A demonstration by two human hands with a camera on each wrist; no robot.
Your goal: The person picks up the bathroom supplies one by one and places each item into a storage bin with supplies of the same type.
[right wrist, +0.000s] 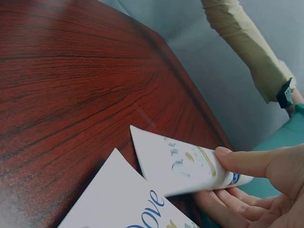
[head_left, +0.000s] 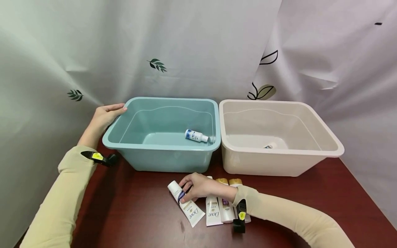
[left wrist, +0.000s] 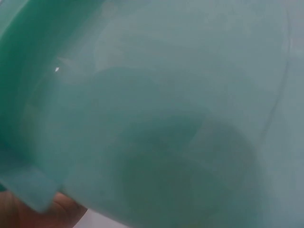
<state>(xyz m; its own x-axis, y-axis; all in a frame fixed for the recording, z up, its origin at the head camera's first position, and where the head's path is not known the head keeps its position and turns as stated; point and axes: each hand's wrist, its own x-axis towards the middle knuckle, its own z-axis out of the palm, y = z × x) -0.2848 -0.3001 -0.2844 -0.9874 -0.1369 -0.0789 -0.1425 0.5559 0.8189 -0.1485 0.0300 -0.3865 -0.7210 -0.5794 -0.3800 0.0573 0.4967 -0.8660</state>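
My right hand [head_left: 198, 186] pinches a white Dove tube [head_left: 193, 212], thumb on one face and fingers on the other. In the right wrist view this tube [right wrist: 175, 164] slants beside a second Dove tube [right wrist: 121, 194] lying on the table. That second tube [head_left: 213, 208] and two gold-capped white bottles [head_left: 227, 210] lie in a row, partly covered by my right wrist. My left hand [head_left: 105, 119] grips the left rim of a teal tub [head_left: 161, 148]; its fingers [left wrist: 66, 207] show under the rim in the left wrist view.
Inside the teal tub lies a small white-and-blue bottle [head_left: 196, 135]. A beige tub [head_left: 282, 151] stands close on its right, with a small white item [head_left: 271, 146] partly hidden behind the front wall. Behind both hangs a pale curtain [head_left: 198, 51]. The table [head_left: 130, 213] is dark red wood.
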